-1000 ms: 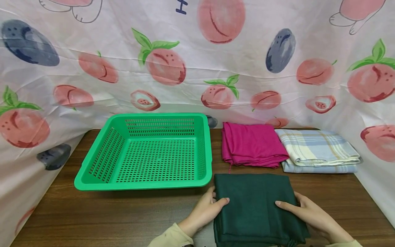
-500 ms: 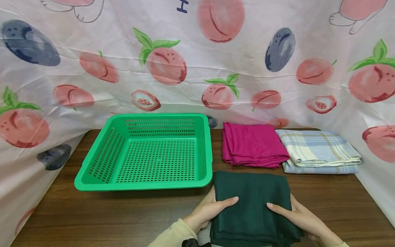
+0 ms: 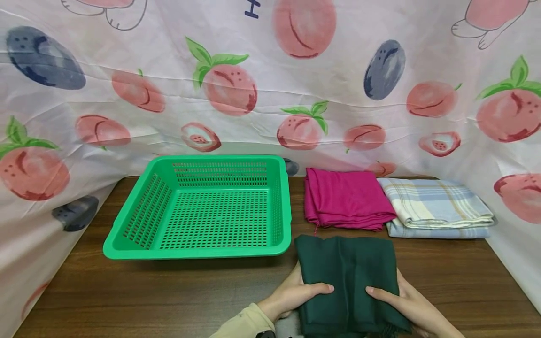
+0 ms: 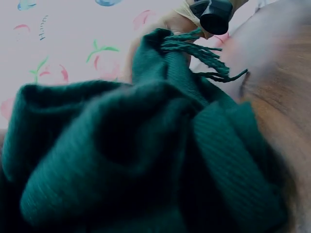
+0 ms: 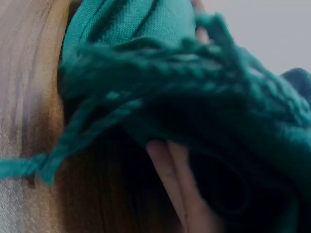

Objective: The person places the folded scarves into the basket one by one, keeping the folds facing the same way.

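Note:
A folded dark green scarf (image 3: 329, 263) with tassels is held between both hands at the front of the table. My left hand (image 3: 296, 291) grips its left side, thumb on top and fingers underneath, out of sight. On the right side my right hand (image 3: 412, 300) grips it the same way. A soft crease runs down the scarf's middle. In the left wrist view its thick folds (image 4: 121, 145) fill most of the picture, with fringe (image 4: 204, 56) hanging near the other hand. The right wrist view shows fingers (image 5: 177, 179) beneath the cloth and blurred twisted tassels (image 5: 141, 68).
A green perforated plastic basket (image 3: 279, 251) stands at the left on the brown wooden table (image 3: 169, 300). Behind the scarf lie a folded magenta cloth (image 3: 346, 199) and a folded blue-and-white plaid cloth (image 3: 435, 202). A fruit-printed curtain (image 3: 253, 126) encloses the back and sides.
Both hands have moved inward along the scarf's sides, drawing its edges closer together. The scarf has become narrower, and a crease has formed down its middle. The basket and other cloths stay put.

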`<action>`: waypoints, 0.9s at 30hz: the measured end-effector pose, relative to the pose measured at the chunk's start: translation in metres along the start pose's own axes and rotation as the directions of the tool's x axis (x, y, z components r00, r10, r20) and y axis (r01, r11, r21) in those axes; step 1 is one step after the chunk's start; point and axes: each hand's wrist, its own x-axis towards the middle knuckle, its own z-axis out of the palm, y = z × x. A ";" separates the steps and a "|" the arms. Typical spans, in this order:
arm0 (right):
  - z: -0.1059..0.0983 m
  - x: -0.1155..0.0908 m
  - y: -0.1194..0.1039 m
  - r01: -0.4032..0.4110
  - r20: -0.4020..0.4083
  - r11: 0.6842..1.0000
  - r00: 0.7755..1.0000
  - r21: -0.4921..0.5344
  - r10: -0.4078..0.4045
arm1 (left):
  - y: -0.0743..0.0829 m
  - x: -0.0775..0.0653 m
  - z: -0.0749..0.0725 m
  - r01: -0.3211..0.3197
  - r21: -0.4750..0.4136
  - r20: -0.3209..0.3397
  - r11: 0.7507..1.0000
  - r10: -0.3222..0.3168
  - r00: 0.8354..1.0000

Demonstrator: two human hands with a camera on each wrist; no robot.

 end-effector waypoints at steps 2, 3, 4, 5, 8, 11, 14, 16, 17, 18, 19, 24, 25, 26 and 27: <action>0.000 -0.001 -0.001 0.005 -0.019 1.000 1.000 -0.002 -0.005 | 0.000 -0.001 0.002 -0.035 0.022 -0.014 0.999 0.035 0.999; 0.000 -0.002 -0.002 0.007 -0.031 1.000 0.999 -0.004 -0.007 | 0.000 -0.001 0.002 -0.055 0.040 -0.022 0.998 0.056 0.998; -0.001 -0.003 -0.004 0.009 -0.045 1.000 0.999 -0.008 -0.009 | 0.000 -0.001 0.003 -0.071 0.062 -0.032 0.996 0.074 0.997; -0.001 -0.004 -0.005 0.012 -0.054 1.000 0.998 -0.005 -0.012 | 0.000 -0.001 0.005 -0.094 0.084 -0.042 0.992 0.097 0.994; -0.003 -0.009 -0.009 0.009 -0.097 1.000 0.995 -0.010 -0.009 | 0.004 -0.001 0.009 -0.147 0.145 -0.063 0.978 0.157 0.986; -0.005 -0.014 -0.014 0.003 -0.145 1.000 0.989 -0.023 -0.006 | 0.012 -0.002 0.012 -0.169 0.185 -0.080 0.968 0.186 0.979; -0.007 -0.020 -0.019 0.001 -0.190 0.999 0.982 -0.041 -0.008 | 0.021 -0.003 0.013 -0.184 0.212 -0.075 0.960 0.204 0.976; -0.009 -0.024 -0.021 0.005 -0.215 0.998 0.977 -0.062 -0.018 | 0.026 -0.005 0.012 -0.197 0.222 -0.064 0.955 0.215 0.974; -0.009 -0.026 -0.022 0.015 -0.219 0.997 0.975 -0.070 -0.030 | 0.029 -0.006 0.012 -0.201 0.219 -0.056 0.955 0.218 0.974; -0.010 -0.027 -0.022 0.025 -0.225 0.996 0.974 -0.082 -0.043 | 0.032 -0.007 0.011 -0.205 0.212 -0.047 0.956 0.219 0.975; -0.011 -0.028 -0.023 0.032 -0.231 0.994 0.971 -0.104 -0.055 | 0.034 -0.008 0.011 -0.205 0.210 -0.041 0.956 0.218 0.975; -0.017 -0.033 -0.026 0.028 -0.261 0.965 0.960 -0.261 -0.099 | 0.046 -0.015 0.009 -0.209 0.231 -0.032 0.950 0.222 0.975; -0.018 -0.034 -0.027 0.013 -0.273 0.955 0.957 -0.297 -0.098 | 0.049 -0.016 0.008 -0.212 0.243 -0.032 0.947 0.226 0.974; -0.018 -0.035 -0.028 0.001 -0.282 0.948 0.955 -0.318 -0.096 | 0.052 -0.017 0.008 -0.216 0.254 -0.032 0.943 0.232 0.972; -0.018 -0.036 -0.029 -0.005 -0.286 0.949 0.954 -0.315 -0.089 | 0.054 -0.018 0.008 -0.221 0.265 -0.034 0.939 0.238 0.971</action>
